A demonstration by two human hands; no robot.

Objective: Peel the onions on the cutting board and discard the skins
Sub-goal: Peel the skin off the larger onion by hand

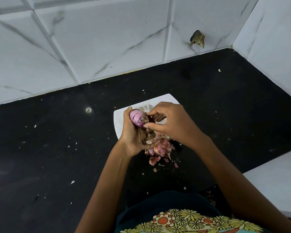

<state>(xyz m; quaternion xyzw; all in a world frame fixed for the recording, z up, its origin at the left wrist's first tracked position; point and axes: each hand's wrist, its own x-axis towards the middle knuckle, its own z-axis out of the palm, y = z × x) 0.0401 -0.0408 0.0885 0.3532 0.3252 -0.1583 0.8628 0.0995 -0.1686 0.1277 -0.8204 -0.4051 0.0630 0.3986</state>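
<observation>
Left hand (135,133) curled round a purple onion (139,119) above the cutting board's (120,125) ten o'clock corner; right hand (169,121) pinching at its three o'clock end — dry skin, apparently. Heap of skins (160,149) at six o'clock. Likely trouble: skin tearing short, or scraps scattering across the dark counter (57,148).

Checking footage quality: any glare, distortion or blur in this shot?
Head view: wide-angle bends the wall tiles; a small glare spot sits on the black counter; light is dim and even; the onion and both hands look fairly sharp.
</observation>
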